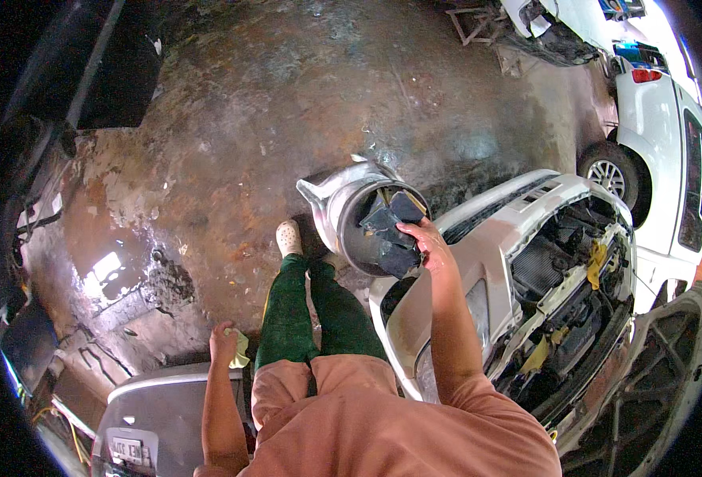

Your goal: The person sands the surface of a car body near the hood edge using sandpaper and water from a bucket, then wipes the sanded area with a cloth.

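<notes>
My right hand [428, 241] reaches over a round grey container [341, 230], its fingers closed on the edge of a dark sheet [402, 258] that looks like sandpaper. Several more dark pieces [380, 220] lie in a loose heap there, along with a dark block-shaped piece with a tan edge [408, 207]. Low at my left side, my left hand [224, 343] is closed around a crumpled pale yellow cloth [241, 350]. Part of that cloth is hidden by the fingers.
Close on my right stands a light-coloured car front [478, 274] with its engine bay exposed. A white vehicle [657, 151] is beyond it. Behind me at the left is a dark car [160, 413]. A wet patch [120, 274] marks the stained floor.
</notes>
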